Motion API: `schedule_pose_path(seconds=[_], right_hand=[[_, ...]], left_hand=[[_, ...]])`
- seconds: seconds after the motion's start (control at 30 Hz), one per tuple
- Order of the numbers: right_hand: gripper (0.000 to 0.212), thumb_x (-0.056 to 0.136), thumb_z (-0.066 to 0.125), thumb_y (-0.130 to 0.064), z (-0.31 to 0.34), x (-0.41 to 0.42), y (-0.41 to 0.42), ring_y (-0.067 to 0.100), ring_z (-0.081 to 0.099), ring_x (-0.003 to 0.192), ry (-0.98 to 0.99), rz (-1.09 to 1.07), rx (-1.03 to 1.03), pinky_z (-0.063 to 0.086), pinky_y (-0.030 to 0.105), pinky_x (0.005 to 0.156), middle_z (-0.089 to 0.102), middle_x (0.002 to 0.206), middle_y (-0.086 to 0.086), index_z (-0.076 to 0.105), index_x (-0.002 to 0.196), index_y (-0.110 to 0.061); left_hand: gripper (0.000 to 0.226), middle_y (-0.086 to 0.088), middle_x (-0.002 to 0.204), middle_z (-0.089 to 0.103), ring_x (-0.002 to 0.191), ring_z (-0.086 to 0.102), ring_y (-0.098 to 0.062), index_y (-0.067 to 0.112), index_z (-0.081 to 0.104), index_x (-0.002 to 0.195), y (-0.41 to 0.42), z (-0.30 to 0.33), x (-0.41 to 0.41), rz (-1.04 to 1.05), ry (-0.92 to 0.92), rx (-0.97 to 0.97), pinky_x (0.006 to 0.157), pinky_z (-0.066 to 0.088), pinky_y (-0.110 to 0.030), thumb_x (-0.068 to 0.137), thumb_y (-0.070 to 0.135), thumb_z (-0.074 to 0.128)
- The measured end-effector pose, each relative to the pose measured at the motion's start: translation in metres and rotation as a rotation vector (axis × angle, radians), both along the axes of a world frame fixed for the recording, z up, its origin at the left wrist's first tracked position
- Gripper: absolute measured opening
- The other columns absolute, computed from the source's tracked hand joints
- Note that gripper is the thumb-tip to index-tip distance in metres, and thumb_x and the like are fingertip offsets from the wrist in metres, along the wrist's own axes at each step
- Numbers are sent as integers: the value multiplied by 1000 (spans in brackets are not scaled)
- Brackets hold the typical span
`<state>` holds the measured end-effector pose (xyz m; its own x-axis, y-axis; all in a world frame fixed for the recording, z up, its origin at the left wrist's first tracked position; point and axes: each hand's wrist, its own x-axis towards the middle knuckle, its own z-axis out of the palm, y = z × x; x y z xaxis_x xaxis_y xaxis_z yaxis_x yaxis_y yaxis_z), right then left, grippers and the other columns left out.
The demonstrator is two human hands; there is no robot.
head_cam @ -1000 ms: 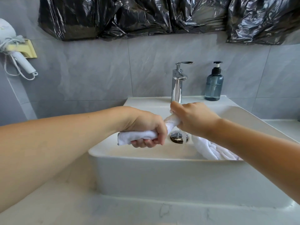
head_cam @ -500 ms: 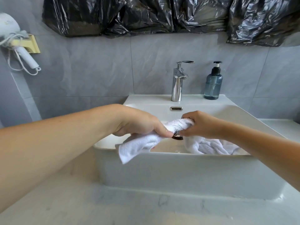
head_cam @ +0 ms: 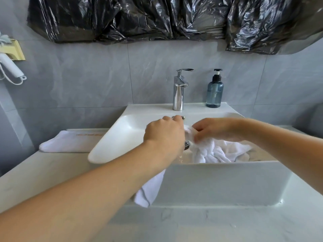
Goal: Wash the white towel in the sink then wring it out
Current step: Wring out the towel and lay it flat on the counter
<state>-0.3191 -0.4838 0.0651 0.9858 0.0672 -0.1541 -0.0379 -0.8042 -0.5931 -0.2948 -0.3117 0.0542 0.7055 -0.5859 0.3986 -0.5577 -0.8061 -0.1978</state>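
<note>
At lower centre, one end of the white towel [head_cam: 150, 191] hangs over the sink [head_cam: 218, 182] front onto the desk [head_cam: 192, 224]. Mid-frame, the left hand [head_cam: 165, 134] and right hand [head_cam: 214, 129] each clamp the twisted middle. Good wringing likely means counter-twisting over the basin and drawing the hanging end inside.

Two hands: the left hand [head_cam: 164, 135] and the right hand [head_cam: 216, 130]. One white towel [head_cam: 215, 151], one sink [head_cam: 218, 180], one tap [head_cam: 179, 91], one soap bottle [head_cam: 214, 92], one folded white cloth [head_cam: 68, 141] on the tabletop [head_cam: 209, 224], and one hair dryer [head_cam: 10, 67].
</note>
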Motion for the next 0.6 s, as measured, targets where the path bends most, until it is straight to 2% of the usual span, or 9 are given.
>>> schedule_pose_path(seconds=[0.07,0.13,0.2,0.27,0.33,0.4,0.43,0.5,0.6], right_hand=[[16,80,70,-35,-5,-4,-9,8,58,72,48,33,-4,42,23,69,63,73,-11,64,81,-20],[20,72,74,-37,-14,-6,-10,11,65,78,4,15,63,50,29,76,71,81,-9,69,85,-23],[14,77,71,-21,-21,-4,-8,21,70,86,-51,-23,261,55,35,82,76,91,3,70,91,-19],[11,82,63,-6,-23,-3,1,28,71,78,-115,-69,363,57,35,74,74,84,13,63,92,-11],[11,82,63,-13,-20,-3,11,23,65,71,-212,-71,78,51,30,64,69,79,5,58,92,-13],[22,82,64,-26,-18,0,19,19,58,79,-217,-26,-277,45,33,68,61,89,-3,52,99,-19],[27,81,63,-28,-19,2,18,18,54,80,-155,-12,-282,43,34,69,58,91,-4,50,103,-20],[30,75,55,-28,-18,2,14,20,47,78,-3,-24,62,38,33,71,54,91,0,50,100,-13],[23,77,51,-14,-14,0,-8,23,45,83,142,-22,514,36,34,78,51,90,7,56,97,-2]], left_hand=[[27,-10,107,57,79,48,-30,14,40,113,7,1,4,-16,-15,-80,66,36,-34,87,11,47],[26,-6,96,54,77,51,-32,18,29,101,10,1,5,-28,-91,-103,63,35,-33,84,12,47],[30,-3,88,53,83,62,-33,18,24,98,12,2,7,-29,-164,-88,61,34,-32,85,19,50],[28,-2,89,60,88,66,-30,18,27,96,13,3,15,32,-206,-11,56,31,-28,88,27,53],[22,-1,100,67,94,67,-27,18,36,96,10,4,26,155,-170,141,56,35,-25,89,22,56],[20,-2,110,66,101,65,-26,17,50,101,2,5,33,272,-57,253,73,52,-30,85,12,59],[25,-3,114,64,104,63,-26,15,56,108,-1,5,35,309,13,235,81,54,-32,84,10,60],[31,-6,117,62,107,60,-28,14,57,115,-3,5,38,307,150,47,80,48,-30,84,7,58],[22,-12,108,61,87,52,-32,13,42,103,5,-2,39,187,183,-209,68,40,-34,85,6,52]])
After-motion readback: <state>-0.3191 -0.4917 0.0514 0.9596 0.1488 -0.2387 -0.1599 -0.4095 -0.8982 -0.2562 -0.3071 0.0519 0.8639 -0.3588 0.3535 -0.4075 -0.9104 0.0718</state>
